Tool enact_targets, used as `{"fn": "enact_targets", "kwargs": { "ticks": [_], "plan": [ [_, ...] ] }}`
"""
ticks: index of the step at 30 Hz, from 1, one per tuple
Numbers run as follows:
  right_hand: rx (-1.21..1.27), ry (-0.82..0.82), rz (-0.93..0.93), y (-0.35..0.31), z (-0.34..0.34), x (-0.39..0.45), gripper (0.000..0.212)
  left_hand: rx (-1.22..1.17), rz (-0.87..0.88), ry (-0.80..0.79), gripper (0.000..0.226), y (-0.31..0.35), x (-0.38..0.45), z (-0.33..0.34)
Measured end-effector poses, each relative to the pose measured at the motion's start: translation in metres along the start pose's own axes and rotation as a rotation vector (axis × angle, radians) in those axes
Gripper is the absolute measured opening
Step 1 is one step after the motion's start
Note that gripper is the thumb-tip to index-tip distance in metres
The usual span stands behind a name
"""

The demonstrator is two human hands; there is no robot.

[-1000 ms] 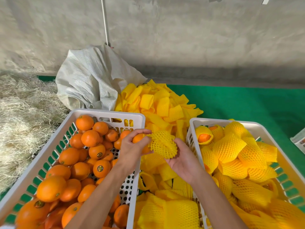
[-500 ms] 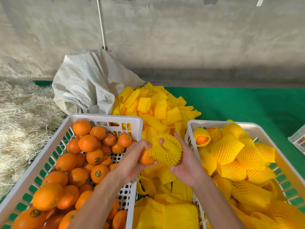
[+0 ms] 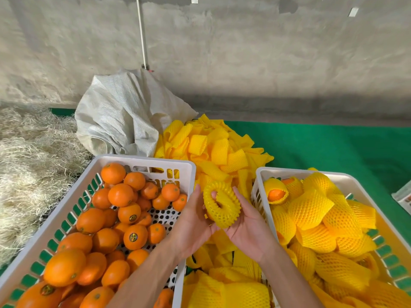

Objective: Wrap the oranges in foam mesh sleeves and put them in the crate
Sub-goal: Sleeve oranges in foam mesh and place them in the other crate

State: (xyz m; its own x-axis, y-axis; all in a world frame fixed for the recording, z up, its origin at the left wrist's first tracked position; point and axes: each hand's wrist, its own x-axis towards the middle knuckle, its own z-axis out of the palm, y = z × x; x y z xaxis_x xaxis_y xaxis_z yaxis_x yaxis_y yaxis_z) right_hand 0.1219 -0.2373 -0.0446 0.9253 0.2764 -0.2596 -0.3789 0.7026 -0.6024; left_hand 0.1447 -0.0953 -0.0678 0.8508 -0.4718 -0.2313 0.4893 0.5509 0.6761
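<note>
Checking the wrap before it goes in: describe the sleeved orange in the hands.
The sleeved orange is almost fully covered by yellow foam mesh, bunched into a ribbed ring at its open end, where only a sliver of peel shows. It sits between both crates, held by the left hand and right hand.

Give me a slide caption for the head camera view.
Both hands hold a sleeved orange between two crates.

Both hands, left hand point(image 3: 193, 221) and right hand point(image 3: 246, 227), hold a yellow foam mesh sleeve point(image 3: 222, 204) (between two crates).
</note>
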Motion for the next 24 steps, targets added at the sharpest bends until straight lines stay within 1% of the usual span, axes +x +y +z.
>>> {"fn": "enact_targets", "kwargs": {
  "ticks": [2,3,4,6,7,8,9,12,14,17,20,22,24],
  "plan": [
    [-0.152,0.029,-0.061,0.001,0.008,0.002,0.1,0.027,-0.003,-0.017,0.071,0.002,-0.003,0.002],
    [-0.192,0.061,-0.097,0.002,0.01,0.001,0.108,0.053,0.0,-0.018,0.07,0.002,-0.004,0.004],
    [-0.209,0.064,-0.103,0.002,0.004,0.004,0.104,0.07,0.004,-0.009,0.069,0.002,-0.004,0.004],
    [-0.162,0.101,-0.101,-0.003,-0.007,0.005,0.071,0.064,0.018,0.004,0.068,0.003,-0.004,0.003],
    [-0.156,0.153,-0.09,-0.005,-0.01,0.005,0.061,0.051,0.022,-0.002,0.066,0.003,-0.004,0.003],
    [-0.156,0.176,-0.099,-0.008,-0.018,0.006,0.056,0.03,0.02,-0.012,0.064,0.004,-0.003,0.002],
    [-0.164,0.203,-0.109,-0.006,-0.013,0.005,0.053,0.01,0.014,-0.022,0.064,0.004,-0.003,0.0],
    [-0.272,0.287,-0.219,-0.005,-0.018,0.008,0.045,-0.022,-0.016,-0.048,0.065,0.003,-0.001,-0.003],
    [-0.292,0.355,-0.281,-0.007,-0.021,0.008,0.038,-0.03,-0.032,-0.083,0.063,0.003,0.0,-0.005],
    [-0.329,0.396,-0.327,-0.007,-0.023,0.008,0.029,-0.053,-0.064,-0.141,0.059,0.001,0.0,-0.004],
    [-0.542,0.445,-0.464,0.0,-0.03,0.013,0.02,-0.11,-0.086,-0.16,0.058,-0.002,-0.001,-0.003],
    [-0.729,0.477,-0.564,0.003,-0.033,0.016,0.023,-0.15,-0.083,-0.133,0.058,-0.004,-0.003,0.0],
    [-0.865,0.495,-0.613,0.007,-0.037,0.018,0.029,-0.165,-0.069,-0.095,0.057,-0.006,-0.004,0.006]
  ]
}}
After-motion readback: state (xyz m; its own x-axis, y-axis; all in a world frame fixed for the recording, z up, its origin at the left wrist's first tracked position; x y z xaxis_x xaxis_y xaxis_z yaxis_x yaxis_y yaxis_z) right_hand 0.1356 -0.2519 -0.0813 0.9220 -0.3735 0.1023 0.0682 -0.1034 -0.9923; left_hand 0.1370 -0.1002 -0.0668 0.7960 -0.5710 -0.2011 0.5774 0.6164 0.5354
